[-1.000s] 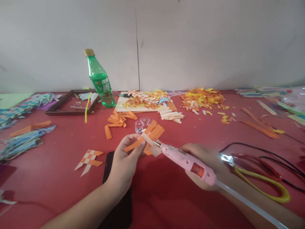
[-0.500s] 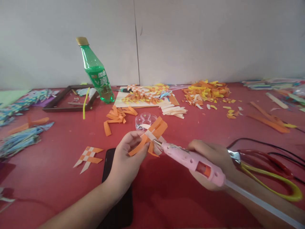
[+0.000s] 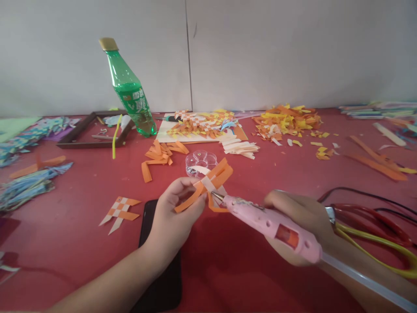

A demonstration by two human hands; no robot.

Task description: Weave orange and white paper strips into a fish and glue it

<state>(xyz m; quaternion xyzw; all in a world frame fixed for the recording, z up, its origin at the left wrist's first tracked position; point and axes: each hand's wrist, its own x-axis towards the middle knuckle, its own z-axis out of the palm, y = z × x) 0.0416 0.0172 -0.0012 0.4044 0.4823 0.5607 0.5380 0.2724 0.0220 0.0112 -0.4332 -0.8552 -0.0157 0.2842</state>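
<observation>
Between the thumb and fingers of my left hand is a piece woven from orange and pale paper strips, its loose ends sticking out. My right hand is wrapped around a pink hot glue gun, with a clear glue stick coming out of its back. The metal nozzle points left and meets the woven strips near my left fingertips. Left of my left hand lies a finished-looking orange and white woven paper fish. A black phone is partly under my left wrist.
Behind my hands stand a clear compartment dish and a leaning green bottle. Orange strips, pale strips and a heap of scraps lie farther back. Scissors with red and yellow handles and a black cord are at right.
The glue gun and my right hand have shifted slightly right and down in view. A lower orange strip now bends out toward the nozzle. My left hand keeps its hold.
</observation>
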